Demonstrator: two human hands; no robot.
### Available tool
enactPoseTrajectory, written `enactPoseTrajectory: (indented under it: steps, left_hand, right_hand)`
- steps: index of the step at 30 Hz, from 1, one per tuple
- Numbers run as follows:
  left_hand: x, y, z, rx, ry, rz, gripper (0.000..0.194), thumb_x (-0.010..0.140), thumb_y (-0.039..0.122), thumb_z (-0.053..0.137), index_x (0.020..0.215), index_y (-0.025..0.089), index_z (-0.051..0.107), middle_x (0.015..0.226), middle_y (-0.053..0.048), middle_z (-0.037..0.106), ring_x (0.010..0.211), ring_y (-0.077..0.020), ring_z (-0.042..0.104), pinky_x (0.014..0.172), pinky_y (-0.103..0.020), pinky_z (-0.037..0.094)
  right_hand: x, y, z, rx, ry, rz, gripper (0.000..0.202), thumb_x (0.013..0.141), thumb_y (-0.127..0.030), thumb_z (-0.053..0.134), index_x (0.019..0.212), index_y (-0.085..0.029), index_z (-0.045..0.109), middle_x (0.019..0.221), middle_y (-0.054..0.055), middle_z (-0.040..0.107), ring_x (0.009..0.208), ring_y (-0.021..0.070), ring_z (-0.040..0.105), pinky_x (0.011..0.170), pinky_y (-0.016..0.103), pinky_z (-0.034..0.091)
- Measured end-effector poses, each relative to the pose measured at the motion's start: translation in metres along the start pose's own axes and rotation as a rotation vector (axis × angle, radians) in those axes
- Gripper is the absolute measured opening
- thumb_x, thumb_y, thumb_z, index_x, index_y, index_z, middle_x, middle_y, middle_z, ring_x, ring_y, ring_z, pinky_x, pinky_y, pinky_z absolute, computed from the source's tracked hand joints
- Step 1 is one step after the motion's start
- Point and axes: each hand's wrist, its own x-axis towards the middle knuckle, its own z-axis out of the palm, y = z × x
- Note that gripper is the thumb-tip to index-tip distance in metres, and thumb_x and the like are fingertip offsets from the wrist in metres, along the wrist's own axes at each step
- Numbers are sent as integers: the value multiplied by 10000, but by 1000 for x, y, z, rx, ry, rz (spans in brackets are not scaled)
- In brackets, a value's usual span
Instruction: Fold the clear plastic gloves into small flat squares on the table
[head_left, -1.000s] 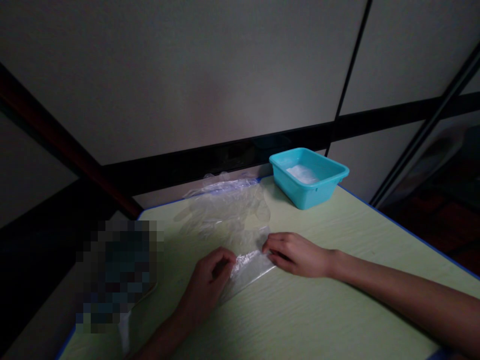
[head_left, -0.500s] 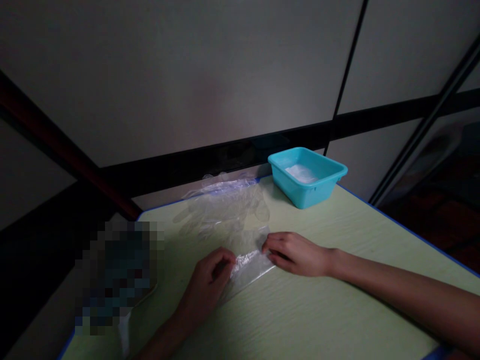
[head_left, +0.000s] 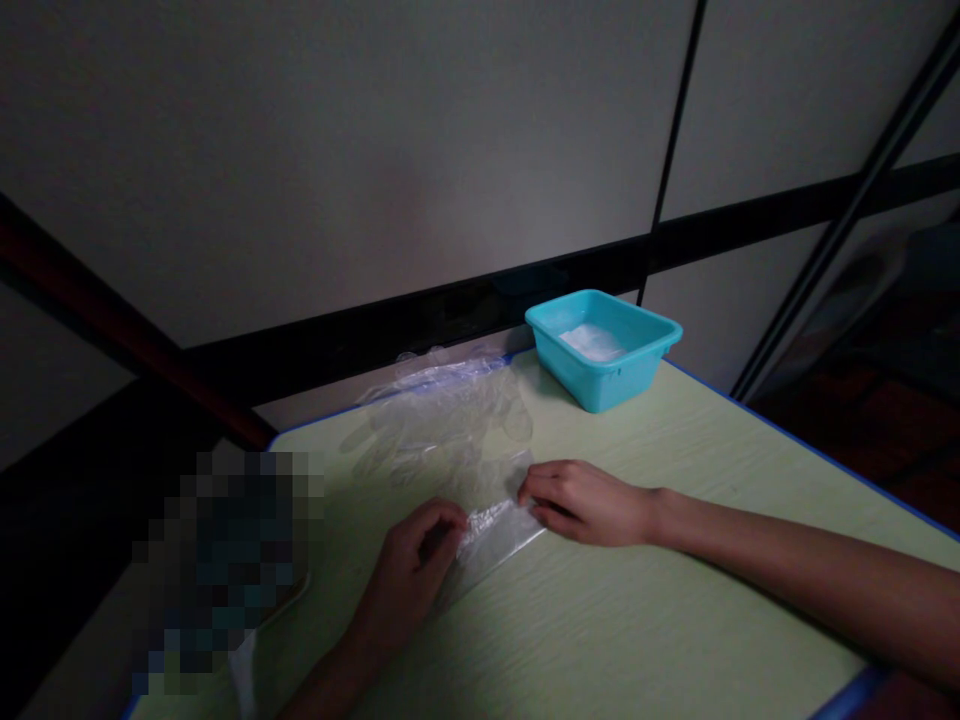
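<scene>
A thin, clear plastic film (head_left: 499, 540), folded and shiny along a crinkled band, lies on the pale green table (head_left: 637, 620). My left hand (head_left: 416, 560) pinches its left end between thumb and fingers. At the film's right end my right hand (head_left: 581, 502) is closed, with bent fingertips gripping the plastic and pressing it to the tabletop. Just beyond both hands, clear disposable plastic gloves (head_left: 442, 420) are spread out, overlapping towards the far edge. Whether the film is one of these gloves I cannot tell.
A turquoise plastic basin (head_left: 600, 375) with a white item (head_left: 592, 342) inside stands at the far right corner. On the left sits a pixelated, unreadable object (head_left: 232, 570). Light cabinet panels (head_left: 420, 200) with a dark band rise behind the blue-edged table.
The view has shifted slightly, so the basin and table appear a little further left. Both hands keep their hold on the film, with almost no movement against it.
</scene>
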Motion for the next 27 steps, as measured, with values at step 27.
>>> enactPoseTrajectory:
  steps: [27]
  left_hand:
    - [4, -5, -5, -124, 237, -40, 148, 758, 281, 475, 703, 178, 566, 626, -1, 585, 593, -157, 555, 532, -230, 432]
  right_hand:
    - [4, 7, 1, 168, 241, 150, 117, 814, -85, 389, 813, -141, 491, 647, -9, 488, 539, 93, 439, 470, 175, 358]
